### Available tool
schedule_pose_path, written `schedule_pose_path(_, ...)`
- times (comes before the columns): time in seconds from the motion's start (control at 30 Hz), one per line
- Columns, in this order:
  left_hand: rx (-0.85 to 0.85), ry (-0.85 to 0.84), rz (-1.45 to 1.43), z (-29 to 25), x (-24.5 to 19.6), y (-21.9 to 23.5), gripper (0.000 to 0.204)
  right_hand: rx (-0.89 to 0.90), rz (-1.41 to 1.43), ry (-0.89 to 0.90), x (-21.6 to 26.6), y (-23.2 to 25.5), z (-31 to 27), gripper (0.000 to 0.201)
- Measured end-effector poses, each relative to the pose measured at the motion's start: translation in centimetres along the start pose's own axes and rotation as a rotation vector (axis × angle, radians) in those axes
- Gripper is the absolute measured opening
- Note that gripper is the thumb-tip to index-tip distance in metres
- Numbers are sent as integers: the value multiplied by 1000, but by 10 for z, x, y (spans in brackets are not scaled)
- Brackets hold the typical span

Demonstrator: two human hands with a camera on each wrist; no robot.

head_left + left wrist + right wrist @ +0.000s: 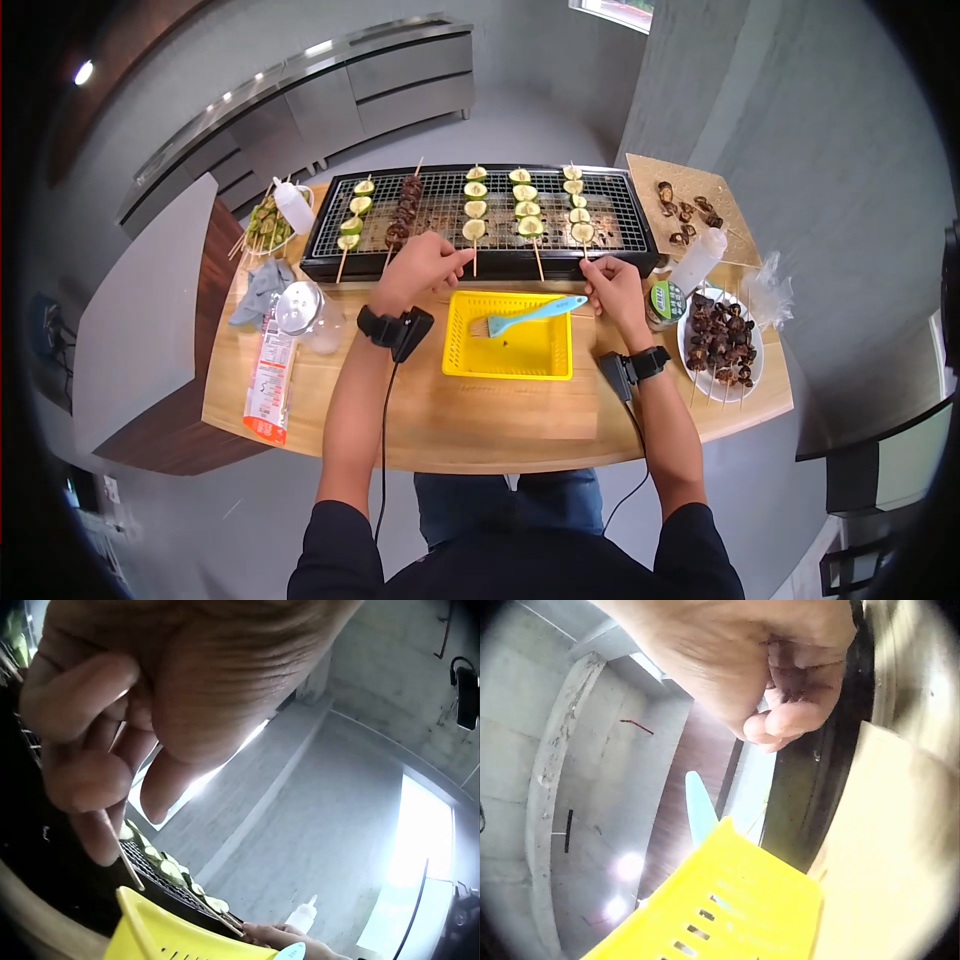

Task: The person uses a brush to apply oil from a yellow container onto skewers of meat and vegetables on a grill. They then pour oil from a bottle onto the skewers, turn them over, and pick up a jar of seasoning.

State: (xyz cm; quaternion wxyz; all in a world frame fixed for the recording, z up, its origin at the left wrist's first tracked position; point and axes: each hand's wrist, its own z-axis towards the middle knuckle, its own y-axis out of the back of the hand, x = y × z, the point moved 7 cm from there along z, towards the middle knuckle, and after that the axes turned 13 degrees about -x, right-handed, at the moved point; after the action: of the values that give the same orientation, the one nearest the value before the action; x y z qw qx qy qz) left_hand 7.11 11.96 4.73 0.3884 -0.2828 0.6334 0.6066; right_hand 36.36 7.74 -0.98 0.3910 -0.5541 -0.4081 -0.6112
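Observation:
Skewers of pale, green-skinned vegetable slices, probably zucchini, lie across the grill point(440, 185). My left hand point(428, 270) is at its front edge, fingertips on the bare stick of the middle vegetable skewer point(475, 230). In the left wrist view the stick's end point(131, 866) pokes out from the curled fingers. My right hand point(615, 288) pinches the lower stick of the rightmost vegetable skewer point(582, 232); its curled fingers point(795, 720) hide the grip in the right wrist view. A dark meat skewer point(405, 210) lies beyond the left wrist. Between the hands, a blue-handled basting brush point(540, 312) rests across the yellow basket point(508, 368).
At right stand a squeeze bottle point(698, 260), a green-labelled jar point(664, 302) and a plate point(757, 365) of dark skewers. A board point(735, 200) holds browned pieces. Leftward are a shaker jar point(310, 315), grey cloth point(262, 290), packet point(268, 385) and another bottle point(293, 207).

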Motion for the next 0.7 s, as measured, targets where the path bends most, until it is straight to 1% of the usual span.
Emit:
schedule_pose_path(0.07,21,100,126,3,1,-6,43,5,-7,-9,-3,0,-5,27)
schedule_pose_path(0.13,27,98,165,9,6,-6,43,-12,-14,13,1,-1,-3,27)
schedule_pose_path(0.2,60,29,127,12,6,-10,44,-23,-4,14,2,-1,-2,27)
schedule_pose_path(0.23,67,28,123,11,6,-11,44,-35,-18,28,4,-1,-3,27)
schedule_pose_path(0.3,-5,20,118,8,5,-9,44,-40,-47,24,7,0,-5,26)
schedule_pose_path(0.4,-7,31,72,3,-1,-14,42,-21,-30,34,8,-1,-6,24)
schedule_pose_path(0.43,-21,-12,39,4,0,-17,42,-17,-39,31,9,-1,-7,24)
schedule_pose_path(0.47,-11,-14,32,4,3,-21,42,-26,-46,27,7,2,-7,24)
schedule_pose_path(0.53,-31,-69,89,6,3,-20,41,-6,-31,42,6,-1,-5,24)
schedule_pose_path(0.63,-32,-118,50,5,2,-18,38,-10,-42,24,9,-2,-7,25)
schedule_pose_path(0.7,-33,-129,76,6,2,-20,38,-9,-53,24,6,-2,-6,26)
